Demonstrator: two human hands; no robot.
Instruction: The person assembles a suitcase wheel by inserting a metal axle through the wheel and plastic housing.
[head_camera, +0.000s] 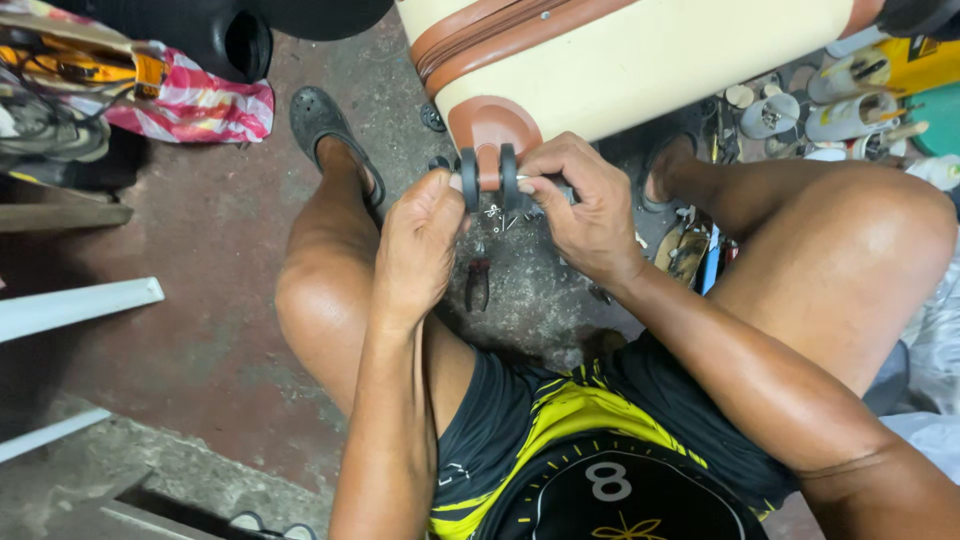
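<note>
We see left hand (420, 245) and right hand (585, 205) pinching the two black wheels (488, 177) on one cream suitcase (640, 70); one pair of pliers (478, 283) lies below

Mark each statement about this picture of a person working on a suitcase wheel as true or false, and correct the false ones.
1. Both hands are at the wheel of the suitcase. True.
2. The suitcase is blue. False: it is cream with brown trim.
3. Pliers lie on the floor between the legs. True.
4. The left hand holds the pliers. False: it pinches the wheel's left end; the right hand grips the other end.
5. The person is barefoot. False: a dark shoe is worn.
</note>
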